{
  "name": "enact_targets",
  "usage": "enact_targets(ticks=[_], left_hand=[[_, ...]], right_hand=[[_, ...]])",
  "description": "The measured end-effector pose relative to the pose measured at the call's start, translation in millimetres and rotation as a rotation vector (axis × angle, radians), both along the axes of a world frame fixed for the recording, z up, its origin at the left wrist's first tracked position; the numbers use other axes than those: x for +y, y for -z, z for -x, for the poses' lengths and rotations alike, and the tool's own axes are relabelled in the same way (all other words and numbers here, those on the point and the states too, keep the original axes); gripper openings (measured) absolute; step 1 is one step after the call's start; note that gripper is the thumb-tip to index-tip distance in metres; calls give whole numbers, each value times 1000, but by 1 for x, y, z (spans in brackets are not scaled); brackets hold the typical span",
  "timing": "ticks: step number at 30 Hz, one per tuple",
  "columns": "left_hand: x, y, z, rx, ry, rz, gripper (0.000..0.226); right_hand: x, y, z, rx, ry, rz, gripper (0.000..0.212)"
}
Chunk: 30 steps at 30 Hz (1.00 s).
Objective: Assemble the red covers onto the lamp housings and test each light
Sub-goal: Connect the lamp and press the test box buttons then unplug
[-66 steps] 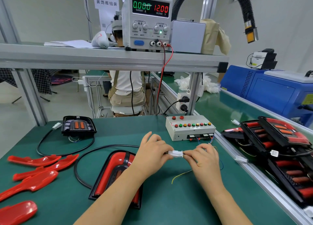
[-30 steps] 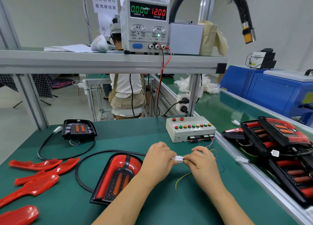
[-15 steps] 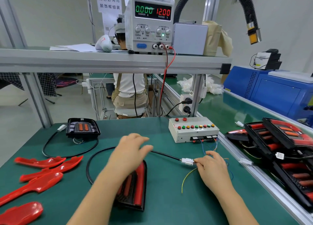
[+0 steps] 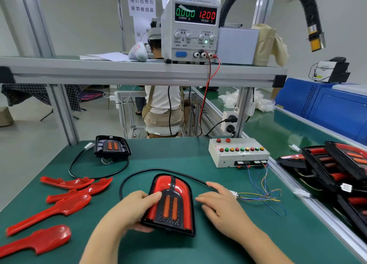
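Lamp [image 4: 170, 202], red cover [image 4: 164, 182] fitted, lies flat. Left hand [image 4: 137, 208] grips its left edge, thumb on top. Right hand [image 4: 220, 204] slack, empty, just beside lamp; connector [image 4: 233, 193] just past its knuckles. Judged: test step. Next: press buttons on box [image 4: 238, 156], well beyond right fingertips [image 4: 199, 199]; watch lamp.

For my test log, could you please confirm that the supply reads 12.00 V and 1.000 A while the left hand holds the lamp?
Not quite: the head view shows the supply reading 0.000 A, not 1.000 A. It does read 12.00 V, and the left hand holds the lamp.
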<state>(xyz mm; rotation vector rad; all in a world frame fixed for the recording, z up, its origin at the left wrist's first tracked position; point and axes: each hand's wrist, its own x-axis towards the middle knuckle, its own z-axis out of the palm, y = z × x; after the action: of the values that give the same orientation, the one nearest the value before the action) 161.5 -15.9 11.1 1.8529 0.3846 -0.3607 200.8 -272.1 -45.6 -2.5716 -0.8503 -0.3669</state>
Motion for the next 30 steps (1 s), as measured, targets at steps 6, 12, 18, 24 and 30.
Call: enact_targets(ticks=[6, 12, 18, 24, 30], left_hand=[[-45, 20, -5, -69, -202, 339, 41], [-57, 31, -4, -156, -331, 374, 35], [-59, 34, -4, -196, -378, 371, 31], [-59, 36, -7, -228, -376, 341, 33], [-60, 37, -8, -252, -376, 336, 34]], right_hand=[[-10, 0, -9, 70, 124, 20, 30], [-37, -31, -48, 149, 388, -68, 37], [-41, -43, -101, 110, 538, 288, 63], [-40, -41, -128, 65, 563, 431, 68], [-42, -40, -133, 89, 552, 454, 72]])
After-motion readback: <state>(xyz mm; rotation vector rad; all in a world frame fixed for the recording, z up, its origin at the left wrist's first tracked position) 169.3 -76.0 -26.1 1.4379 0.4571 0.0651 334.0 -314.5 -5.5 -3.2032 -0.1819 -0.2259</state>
